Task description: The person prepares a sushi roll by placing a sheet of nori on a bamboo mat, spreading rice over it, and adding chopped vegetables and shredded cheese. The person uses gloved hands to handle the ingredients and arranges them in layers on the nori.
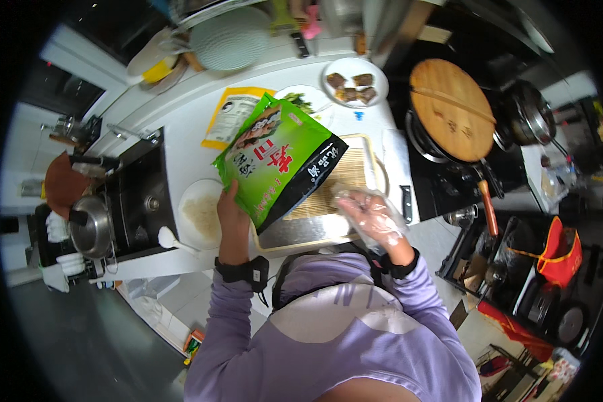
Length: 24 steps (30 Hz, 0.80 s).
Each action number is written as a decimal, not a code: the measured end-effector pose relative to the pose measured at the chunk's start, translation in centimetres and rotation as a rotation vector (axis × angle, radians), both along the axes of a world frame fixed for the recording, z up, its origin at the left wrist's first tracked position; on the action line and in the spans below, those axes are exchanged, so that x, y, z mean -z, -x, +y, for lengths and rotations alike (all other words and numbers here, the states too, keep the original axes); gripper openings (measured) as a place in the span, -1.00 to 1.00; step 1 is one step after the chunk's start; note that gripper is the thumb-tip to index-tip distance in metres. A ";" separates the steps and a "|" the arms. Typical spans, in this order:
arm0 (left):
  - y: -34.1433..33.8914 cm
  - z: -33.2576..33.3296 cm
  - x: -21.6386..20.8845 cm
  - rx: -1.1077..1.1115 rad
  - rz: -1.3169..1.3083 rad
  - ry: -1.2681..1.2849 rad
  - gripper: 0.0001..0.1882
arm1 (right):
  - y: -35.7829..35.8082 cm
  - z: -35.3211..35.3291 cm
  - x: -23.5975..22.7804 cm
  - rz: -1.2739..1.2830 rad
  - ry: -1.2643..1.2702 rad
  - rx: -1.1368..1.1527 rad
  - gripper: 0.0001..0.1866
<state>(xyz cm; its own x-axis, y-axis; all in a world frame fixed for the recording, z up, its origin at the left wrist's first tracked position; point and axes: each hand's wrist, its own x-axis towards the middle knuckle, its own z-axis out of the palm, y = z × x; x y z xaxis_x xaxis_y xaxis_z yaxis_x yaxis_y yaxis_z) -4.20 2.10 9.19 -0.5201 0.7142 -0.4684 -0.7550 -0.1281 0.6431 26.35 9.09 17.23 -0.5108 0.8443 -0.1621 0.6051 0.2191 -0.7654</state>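
Observation:
My left hand (232,221) grips the lower left edge of a large green and black food packet (275,157) with pictures of rolled food on its front. The packet is tilted above the worktop and hides part of what lies beneath it. My right hand (372,213) wears a clear, loose plastic glove. It is open, palm turned up, with nothing visible in it, near the packet's lower right side. Partly under the packet, a bamboo rolling mat (356,169) lies on a pale-rimmed board (308,231) with a shiny metal face.
Rice lies on a white plate (189,231) at left, beside a white spoon (174,240). Behind are a yellow-edged packet (231,119), a plate of greens (325,110) and a plate of brown pieces (382,86). A black-handled knife (407,195) is at right, near a wooden-lidded pan (452,107).

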 end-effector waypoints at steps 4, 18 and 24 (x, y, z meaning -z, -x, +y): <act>-6.7 0.7 -0.7 0.101 -0.054 0.020 -0.64 | -1.4 0.3 -0.5 0.369 0.366 0.015 -0.72; -7.7 -2.7 -7.1 0.770 1.674 0.721 -0.55 | -4.2 -0.5 1.9 0.551 0.380 0.141 -0.80; -12.5 -1.2 -9.7 0.710 1.581 -0.041 -0.65 | -2.3 -1.5 0.9 0.581 0.451 0.069 -0.87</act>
<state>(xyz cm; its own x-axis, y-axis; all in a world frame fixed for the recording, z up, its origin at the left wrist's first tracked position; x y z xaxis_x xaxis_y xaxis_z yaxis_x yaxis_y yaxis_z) 8.26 0.94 18.90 -0.0256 0.9859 0.1656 0.6384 -0.1113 0.7616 28.60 7.62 16.30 -0.5678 0.7931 -0.2203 0.0753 -0.2165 -0.9734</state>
